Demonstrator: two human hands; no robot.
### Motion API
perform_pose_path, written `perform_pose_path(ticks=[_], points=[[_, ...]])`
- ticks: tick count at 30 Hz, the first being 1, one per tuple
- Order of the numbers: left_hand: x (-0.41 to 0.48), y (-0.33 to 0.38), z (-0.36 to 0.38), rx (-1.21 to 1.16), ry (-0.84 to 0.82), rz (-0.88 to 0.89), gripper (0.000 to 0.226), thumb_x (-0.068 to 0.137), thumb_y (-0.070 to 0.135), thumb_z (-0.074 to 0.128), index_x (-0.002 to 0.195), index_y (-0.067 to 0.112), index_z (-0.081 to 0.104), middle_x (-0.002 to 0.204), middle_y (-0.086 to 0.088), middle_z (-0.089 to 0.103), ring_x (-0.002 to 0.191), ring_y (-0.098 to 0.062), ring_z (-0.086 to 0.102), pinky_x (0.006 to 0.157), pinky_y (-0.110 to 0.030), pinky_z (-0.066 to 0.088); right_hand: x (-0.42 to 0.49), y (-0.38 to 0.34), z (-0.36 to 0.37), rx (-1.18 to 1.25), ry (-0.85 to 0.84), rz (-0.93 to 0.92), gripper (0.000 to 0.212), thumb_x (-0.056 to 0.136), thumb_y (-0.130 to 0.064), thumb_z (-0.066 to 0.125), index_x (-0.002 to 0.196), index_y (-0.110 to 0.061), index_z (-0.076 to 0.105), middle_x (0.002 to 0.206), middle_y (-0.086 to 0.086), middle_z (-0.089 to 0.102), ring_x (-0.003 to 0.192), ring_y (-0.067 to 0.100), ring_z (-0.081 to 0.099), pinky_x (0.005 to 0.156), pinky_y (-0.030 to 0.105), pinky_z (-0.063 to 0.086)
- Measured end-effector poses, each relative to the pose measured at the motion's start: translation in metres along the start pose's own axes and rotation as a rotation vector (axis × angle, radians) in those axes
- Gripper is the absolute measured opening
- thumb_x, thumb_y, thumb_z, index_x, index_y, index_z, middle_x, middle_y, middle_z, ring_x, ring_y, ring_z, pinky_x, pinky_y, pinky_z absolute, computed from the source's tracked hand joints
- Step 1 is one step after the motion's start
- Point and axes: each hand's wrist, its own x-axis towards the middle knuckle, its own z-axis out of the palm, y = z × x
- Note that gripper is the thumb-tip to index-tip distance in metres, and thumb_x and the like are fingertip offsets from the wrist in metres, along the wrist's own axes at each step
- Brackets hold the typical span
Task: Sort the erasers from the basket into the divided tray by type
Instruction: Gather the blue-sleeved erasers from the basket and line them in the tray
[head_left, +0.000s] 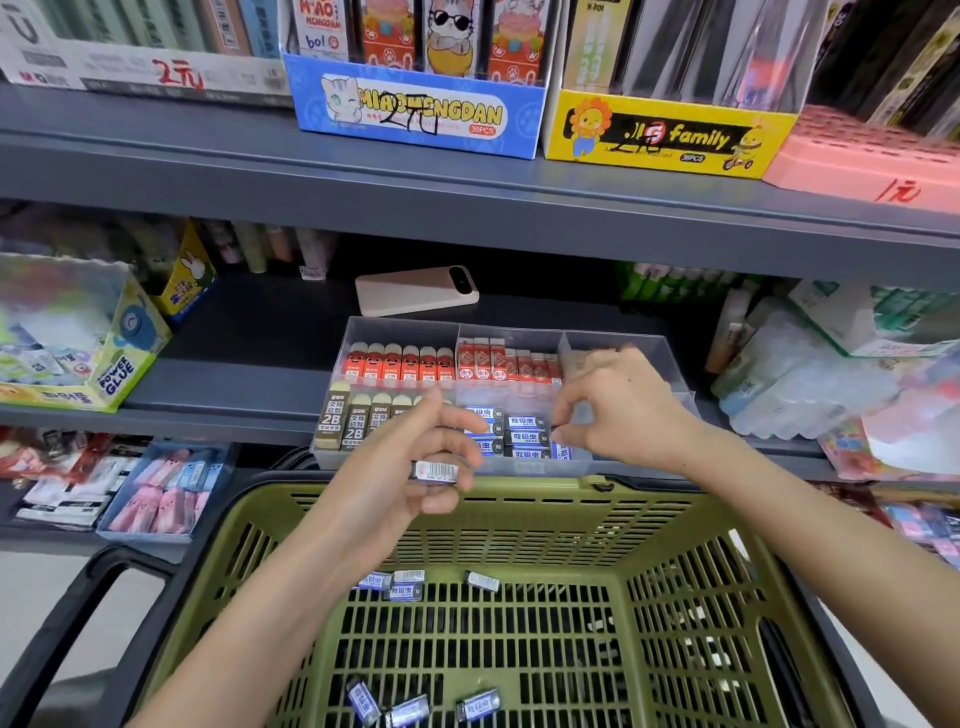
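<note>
A clear divided tray (574, 340) stands on the middle shelf. Its compartments hold red erasers (397, 364), red-and-white patterned erasers (506, 366), brown 2B erasers (345, 421) and blue-and-white erasers (524, 434). My left hand (410, 467) hovers over the tray's front edge and grips a blue-and-white eraser (436, 472) with its barcode up. My right hand (618, 410) is over the blue-and-white compartment, fingertips pinched together at an eraser there. The green basket (685, 545) below holds several loose blue-and-white erasers (408, 590), some along its near side (410, 709).
A pink phone (415, 291) lies on the shelf behind the tray. A Power Glue box (117, 364) sits at the left, wrapped packs (831, 374) at the right. Display boxes (418, 111) fill the upper shelf. A blue bin of pink erasers (161, 499) is on the lower shelf.
</note>
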Motion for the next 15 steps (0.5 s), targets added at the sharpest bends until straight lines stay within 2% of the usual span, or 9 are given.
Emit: perform_pose_path(ticks=[4,8,11,13,15], points=[[0.001,0.001,-0.002,0.005,0.013,0.013,0.049,0.093,0.044,0.046,0.101,0.0,0.067,0.074,-0.01,0.062,0.056,-0.015,0.052,0.04,-0.019,0.031,0.009,-0.001,-0.003,-0.124,-0.082,-0.07,0.009,0.077,-0.036,0.064,0.08,-0.031,0.072,0.083,-0.013,0.067,0.095,0.011,0.053,0.083,0.03,0.018],[0.003,0.0,-0.003,0.003,0.015,0.015,0.049,0.094,0.043,0.045,0.103,-0.001,0.066,0.074,-0.011,0.062,0.056,-0.016,0.052,0.04,-0.019,0.03,0.014,-0.004,0.003,-0.399,-0.202,-0.198,0.028,0.087,-0.043,0.048,0.086,-0.027,0.072,0.089,-0.007,0.065,0.098,0.017,0.046,0.081,0.034,0.021],[0.004,0.0,-0.005,-0.018,0.012,0.007,0.048,0.092,0.043,0.047,0.101,0.001,0.068,0.074,-0.01,0.062,0.057,-0.015,0.053,0.04,-0.019,0.033,0.013,-0.001,0.007,-0.414,-0.261,-0.212,0.033,0.091,-0.043,0.042,0.086,-0.025,0.069,0.098,-0.008,0.062,0.1,0.019,0.041,0.08,0.034,0.021],[0.004,0.001,-0.005,-0.059,0.01,-0.006,0.047,0.088,0.044,0.05,0.099,0.002,0.069,0.074,-0.011,0.062,0.058,-0.015,0.053,0.041,-0.02,0.036,0.012,0.0,0.005,-0.399,-0.26,-0.195,0.034,0.094,-0.041,0.038,0.095,-0.026,0.068,0.105,-0.009,0.061,0.106,0.019,0.041,0.084,0.035,0.022],[0.003,0.002,-0.005,-0.123,0.006,-0.022,0.045,0.084,0.043,0.053,0.095,0.003,0.071,0.074,-0.011,0.062,0.059,-0.016,0.054,0.042,-0.02,0.038,0.01,-0.001,-0.005,-0.284,-0.2,-0.13,0.031,0.096,-0.037,0.038,0.107,-0.031,0.066,0.114,-0.012,0.062,0.113,0.018,0.043,0.091,0.035,0.022]])
